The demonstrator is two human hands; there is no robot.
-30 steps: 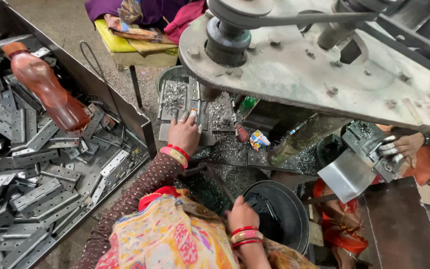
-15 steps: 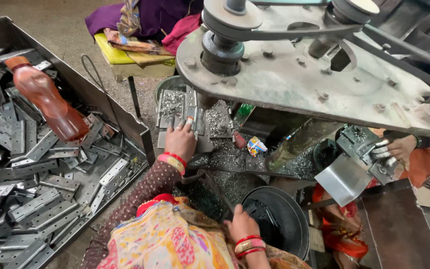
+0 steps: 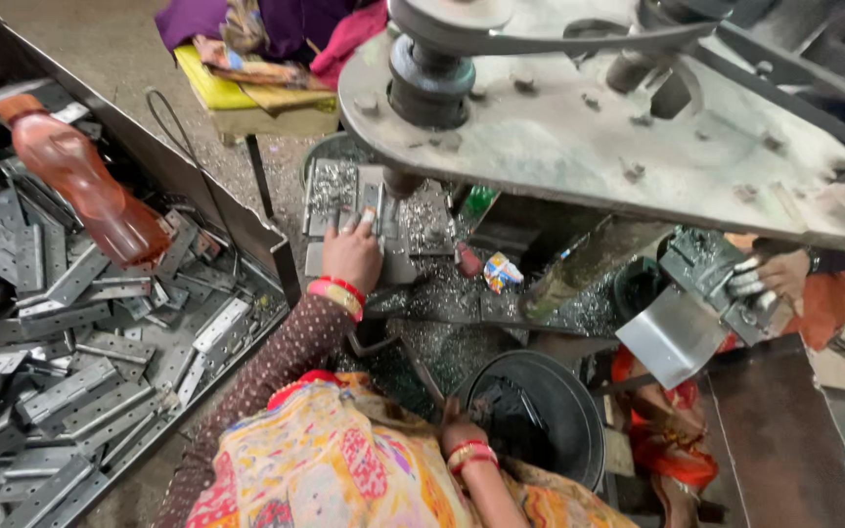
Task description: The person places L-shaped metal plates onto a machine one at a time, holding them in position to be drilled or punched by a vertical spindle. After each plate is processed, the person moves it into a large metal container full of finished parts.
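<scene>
Left hand point(image 3: 352, 252) advanced onto plate point(image 3: 369, 200) under spindle point(image 3: 405, 182), fingers flat (no grasp); right hand point(image 3: 462, 435) at bucket point(image 3: 579, 420), grip hidden

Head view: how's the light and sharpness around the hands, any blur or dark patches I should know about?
Head view: soft, even daylight without glare; the left hand on the metal piece under the machine plate is fairly sharp, the right hand by the black tub sits in dimmer shade, the tub's inside is too dark to read, and straight edges bow near the frame borders.
</scene>
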